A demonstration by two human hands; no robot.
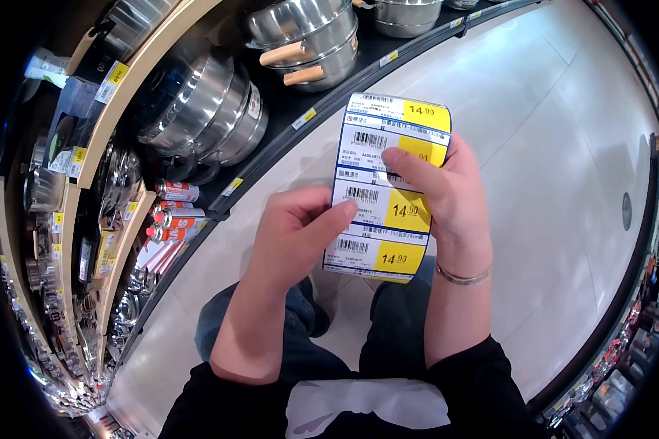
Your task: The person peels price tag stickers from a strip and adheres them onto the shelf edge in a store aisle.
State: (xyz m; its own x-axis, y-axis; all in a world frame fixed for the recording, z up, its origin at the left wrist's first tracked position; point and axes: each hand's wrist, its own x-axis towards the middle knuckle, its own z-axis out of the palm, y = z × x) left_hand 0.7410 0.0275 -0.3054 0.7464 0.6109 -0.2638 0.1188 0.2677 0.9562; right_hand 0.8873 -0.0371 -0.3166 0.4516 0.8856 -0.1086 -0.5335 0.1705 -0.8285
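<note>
A strip of price labels (362, 219), white and yellow with barcodes and 14.90 printed on several of them, is stretched upright between my hands. My left hand (300, 230) pinches its left edge, thumb on the printed face and the other fingers curled at the edge and behind. Higher up on the right, my right hand (447, 186) grips the strip with the thumb across the front; its other fingers are mostly hidden behind. The strip's top and bottom ends curve away from me.
Shelves on the left carry steel steamer pots (198, 110), a pot with wooden handles (307, 44) and red-topped gas canisters (177, 212). Price tags (304, 118) line the shelf edge. Pale tiled floor (534, 168) lies below, with another stocked shelf (622, 366) at right.
</note>
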